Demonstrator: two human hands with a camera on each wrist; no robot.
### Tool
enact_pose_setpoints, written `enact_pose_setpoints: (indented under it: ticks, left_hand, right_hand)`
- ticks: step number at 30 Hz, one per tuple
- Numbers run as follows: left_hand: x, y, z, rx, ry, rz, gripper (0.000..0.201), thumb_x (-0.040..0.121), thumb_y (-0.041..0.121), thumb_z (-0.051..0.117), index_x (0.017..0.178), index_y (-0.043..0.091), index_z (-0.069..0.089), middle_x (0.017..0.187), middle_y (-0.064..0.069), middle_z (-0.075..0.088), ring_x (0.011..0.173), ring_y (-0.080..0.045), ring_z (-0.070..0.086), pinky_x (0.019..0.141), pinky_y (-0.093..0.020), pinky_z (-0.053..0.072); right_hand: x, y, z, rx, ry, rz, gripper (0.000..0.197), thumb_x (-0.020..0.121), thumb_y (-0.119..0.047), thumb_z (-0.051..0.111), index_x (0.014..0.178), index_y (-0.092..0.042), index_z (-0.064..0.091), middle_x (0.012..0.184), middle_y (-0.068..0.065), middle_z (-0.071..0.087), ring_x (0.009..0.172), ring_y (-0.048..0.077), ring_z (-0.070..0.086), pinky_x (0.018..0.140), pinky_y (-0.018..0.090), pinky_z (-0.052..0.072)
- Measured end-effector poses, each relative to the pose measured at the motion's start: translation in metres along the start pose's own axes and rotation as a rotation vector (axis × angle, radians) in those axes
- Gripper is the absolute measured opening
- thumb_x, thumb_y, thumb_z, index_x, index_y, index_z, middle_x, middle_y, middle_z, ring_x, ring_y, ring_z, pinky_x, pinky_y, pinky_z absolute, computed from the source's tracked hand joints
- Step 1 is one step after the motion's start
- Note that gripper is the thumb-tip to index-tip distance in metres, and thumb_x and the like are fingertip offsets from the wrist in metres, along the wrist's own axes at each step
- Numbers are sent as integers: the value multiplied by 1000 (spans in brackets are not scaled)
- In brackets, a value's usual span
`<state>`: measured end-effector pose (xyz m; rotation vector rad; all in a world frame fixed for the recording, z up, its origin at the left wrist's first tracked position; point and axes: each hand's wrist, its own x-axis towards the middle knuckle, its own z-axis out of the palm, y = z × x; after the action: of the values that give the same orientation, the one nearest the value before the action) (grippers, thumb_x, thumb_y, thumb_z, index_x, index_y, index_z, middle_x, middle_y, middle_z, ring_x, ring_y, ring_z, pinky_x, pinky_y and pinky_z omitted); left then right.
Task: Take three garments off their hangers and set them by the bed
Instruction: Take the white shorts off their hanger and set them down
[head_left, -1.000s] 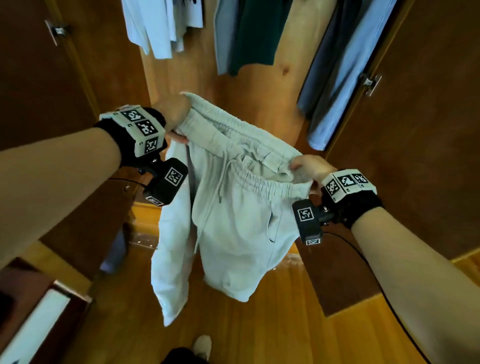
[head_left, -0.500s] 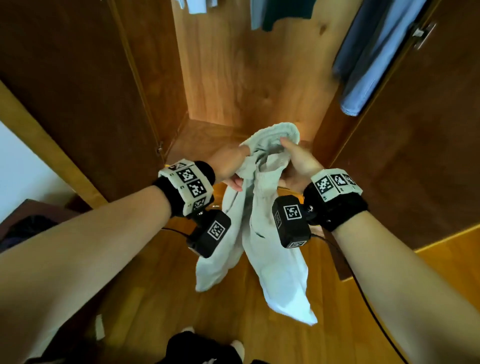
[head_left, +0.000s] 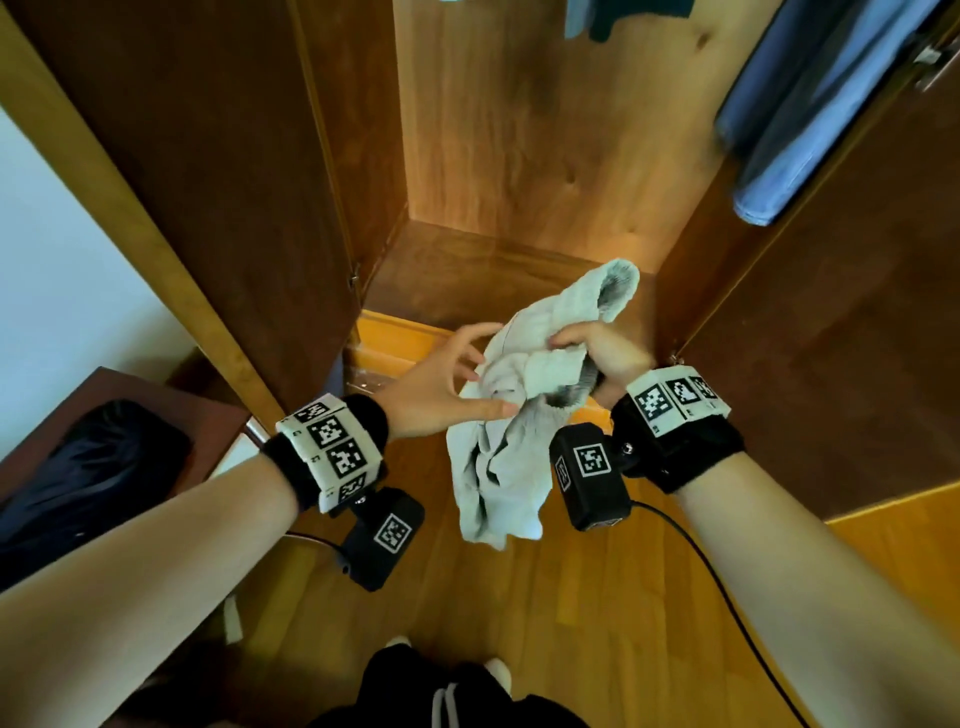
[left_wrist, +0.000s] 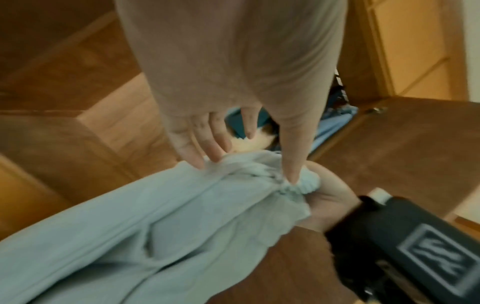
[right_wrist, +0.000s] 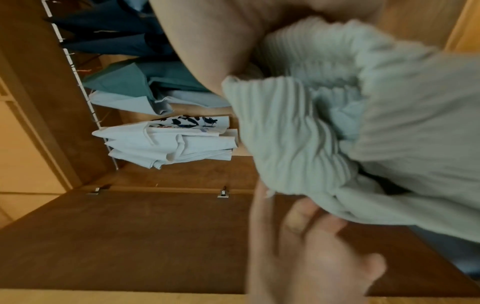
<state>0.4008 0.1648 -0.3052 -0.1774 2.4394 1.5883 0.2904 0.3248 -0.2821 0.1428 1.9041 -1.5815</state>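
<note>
A pair of pale grey sweat shorts (head_left: 498, 467) hangs bunched in front of the open wardrobe, off any hanger. My right hand (head_left: 587, 348) grips the gathered ribbed waistband, fingers curled round the fabric. My left hand (head_left: 467, 371) is beside it with fingers spread and straight, and only the thumb and fingertips touch the cloth. In the left wrist view the straight fingertips (left_wrist: 197, 162) rest on the shorts (left_wrist: 182, 226). The right wrist view shows the waistband (right_wrist: 298, 133) bunched in my palm.
The wardrobe's left door (head_left: 208, 182) and right door (head_left: 831, 338) stand open on both sides. A blue garment (head_left: 810, 104) hangs at upper right, with white shirts (right_wrist: 168, 142) and a teal one on the rail. A dark bag (head_left: 93, 467) lies on a low brown stand at left.
The shorts were held spread by both hands at the waistband. The hands came together and lowered, the fabric bunched into my right hand, and my left hand let go and opened.
</note>
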Motion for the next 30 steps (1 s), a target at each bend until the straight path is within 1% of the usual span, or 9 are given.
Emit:
enact_pose_setpoints:
  ticks: [4,9,12,15,18,21,24,27,30]
  left_hand:
    - [1,-46,-4,162,31,-106,125,58,45,85,149,37,-1,159,7,6,147,-21,8,118,-53,19]
    - [14,-84,12,216,233,-218,145,35,77,76,150,33,1,160,-1,9,148,-29,4,120,-53,8]
    - [21,-93,9,84,466,-369,128,49,59,83,150,31,8,157,-8,14,146,-32,12,118,-52,20]
    - [25,-99,-5,-13,604,-349,76,67,61,63,131,25,45,137,-14,50,127,-38,46,101,-52,43]
    - [25,-97,-23,-58,685,-367,32,93,24,44,114,4,58,115,-25,63,104,-43,58,78,-41,45]
    - [17,-97,-44,21,739,-399,34,94,17,38,124,12,53,127,-19,59,112,-41,55,88,-43,46]
    - [6,-94,-59,9,810,-377,27,91,17,41,116,16,52,118,-17,61,106,-38,57,84,-43,47]
    - [-2,-87,-68,-78,899,-285,26,88,8,44,112,13,54,107,-16,63,98,-33,59,76,-38,47]
    - [-9,-77,-68,-65,891,-222,31,86,-3,44,110,9,58,93,-16,62,83,-28,57,70,-32,47]
  right_hand:
    - [-8,-27,15,57,-36,-106,25,43,-19,73,68,-14,69,92,13,66,104,33,64,100,53,45]
    - [-43,-72,38,255,-157,-248,9,76,-1,58,70,-6,64,72,6,69,75,21,68,78,30,54]
    - [-58,-94,42,327,-249,-335,8,79,2,54,78,-2,61,83,10,62,88,25,63,90,33,49]
    - [-66,-106,34,388,-320,-356,12,79,0,53,88,-1,61,93,13,64,99,28,63,100,37,47]
    - [-64,-107,11,329,-323,-378,18,84,0,48,87,-1,66,90,10,69,95,26,66,96,35,50]
    - [-37,-85,-20,172,-173,-279,29,84,-4,53,110,-2,64,119,14,66,109,29,63,98,42,50]
    - [-1,-51,-44,27,36,-67,24,85,-3,56,109,0,61,129,17,58,94,27,65,81,36,56]
    - [25,-15,-46,-318,203,68,25,93,-2,46,116,1,55,140,20,45,113,31,55,98,33,47]
    - [44,2,-16,-447,76,19,30,88,-10,57,118,-15,57,140,13,50,116,23,53,78,25,47]
